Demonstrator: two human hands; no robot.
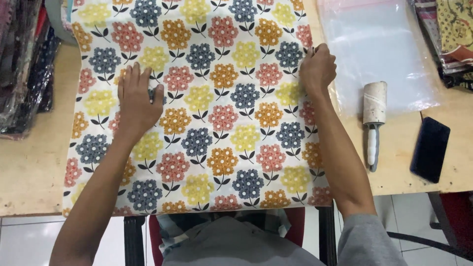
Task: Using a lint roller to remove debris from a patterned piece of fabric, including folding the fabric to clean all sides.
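1. The floral fabric, a white cloth printed with pink, yellow, orange and grey-blue flowers, lies spread flat over the middle of the wooden tabletop. Its near edge hangs just over the tabletop's front edge, toward the person.

2. The left hand lies palm down on the left part of the cloth, fingers spread wide and pressing it flat. It grips nothing.

3. The right hand is at the cloth's right edge, fingers curled narrow and seemingly pinching that edge; the pinch itself is hidden under the knuckles.

4. Judged from this, the step in hand is smoothing and squaring the cloth: one hand anchors it while the other pulls the side edge taut.

5. A further move calls for keeping the left palm firm so the cloth does not slide, and for an even pull along the right edge so no wrinkle forms across the print.

6. To the right of the cloth lie a clear plastic bag, a lint roller with a white handle, and a dark phone, all well clear of both hands.

7. Stacks of bagged fabrics sit at the left edge.
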